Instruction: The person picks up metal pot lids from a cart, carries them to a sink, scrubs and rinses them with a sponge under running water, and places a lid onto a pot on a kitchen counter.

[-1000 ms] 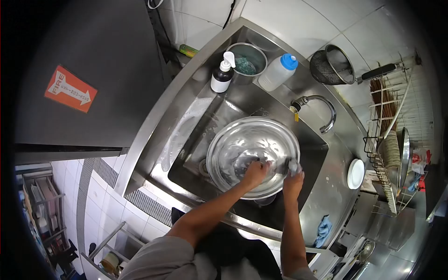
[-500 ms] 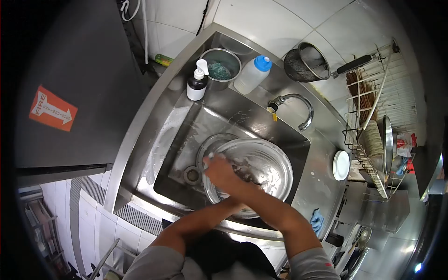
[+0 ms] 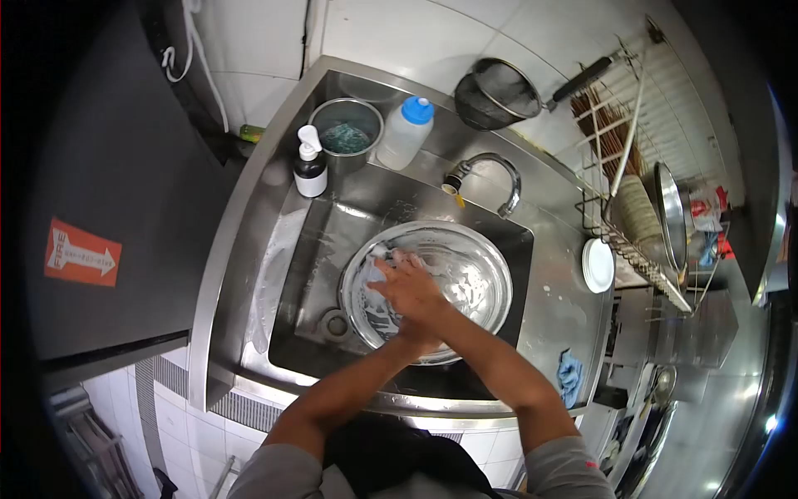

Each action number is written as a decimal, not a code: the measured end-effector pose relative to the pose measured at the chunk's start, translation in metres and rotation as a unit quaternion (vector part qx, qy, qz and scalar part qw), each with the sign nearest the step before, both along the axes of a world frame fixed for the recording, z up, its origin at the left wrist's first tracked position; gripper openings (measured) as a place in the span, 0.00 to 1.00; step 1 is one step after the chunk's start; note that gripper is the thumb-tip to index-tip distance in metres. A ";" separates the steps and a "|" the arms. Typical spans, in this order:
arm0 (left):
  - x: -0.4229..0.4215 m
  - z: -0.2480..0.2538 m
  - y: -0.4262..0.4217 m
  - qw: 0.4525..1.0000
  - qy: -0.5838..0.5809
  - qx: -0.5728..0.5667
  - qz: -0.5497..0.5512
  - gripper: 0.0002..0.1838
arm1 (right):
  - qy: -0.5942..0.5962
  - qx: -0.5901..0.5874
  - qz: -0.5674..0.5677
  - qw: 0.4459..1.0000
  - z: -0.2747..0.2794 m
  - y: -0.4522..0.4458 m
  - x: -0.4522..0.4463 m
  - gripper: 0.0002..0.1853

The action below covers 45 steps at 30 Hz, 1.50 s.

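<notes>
A wide, shiny metal basin [image 3: 497, 312] with suds streaked over its inside stands in the sink. My right hand [image 3: 409, 287] reaches in from the right, fingers spread over white foam on the basin's left inner side. Something pale and soapy shows beyond its fingertips, too blurred to name. My left hand [image 3: 421, 334] is at the basin's near side, crossed under my right wrist. Its fingers are hidden, so what it touches cannot be seen.
Along the sink's [image 3: 278, 333] back ledge stand a soap pump bottle [image 3: 310, 173], a metal pot [image 3: 345, 137] with a green scrubber, a blue-capped bottle [image 3: 405, 137] and a faucet [image 3: 507, 179]. White plates [image 3: 598, 266], a blue cloth [image 3: 570, 377] and a wire rack [image 3: 619, 220] are right; a strainer [image 3: 495, 96] hangs behind.
My right hand has gone from the basin's left rim to inside it, its fingers spreading. The basin now sits more upright over the sink floor. The camera view has shifted.
</notes>
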<state>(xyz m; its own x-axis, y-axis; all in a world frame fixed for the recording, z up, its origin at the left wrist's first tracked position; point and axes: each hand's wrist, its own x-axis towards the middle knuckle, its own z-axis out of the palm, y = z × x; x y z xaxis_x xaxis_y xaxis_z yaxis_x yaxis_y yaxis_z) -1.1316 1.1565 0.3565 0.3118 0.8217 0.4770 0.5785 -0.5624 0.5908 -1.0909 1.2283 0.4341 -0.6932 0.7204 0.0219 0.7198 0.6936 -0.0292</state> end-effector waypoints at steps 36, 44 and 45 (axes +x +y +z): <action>-0.018 0.020 0.031 0.949 0.037 -0.313 -0.011 0.21 | -0.040 0.052 -0.413 0.908 -0.035 -0.102 0.125 0.26; -0.027 0.033 0.044 0.949 0.011 -0.315 0.010 0.20 | 0.029 0.049 -0.385 0.921 -0.039 -0.122 0.074 0.27; -0.028 0.044 0.045 0.945 0.025 -0.326 0.023 0.19 | 0.054 0.057 -0.450 0.890 -0.026 -0.109 0.072 0.28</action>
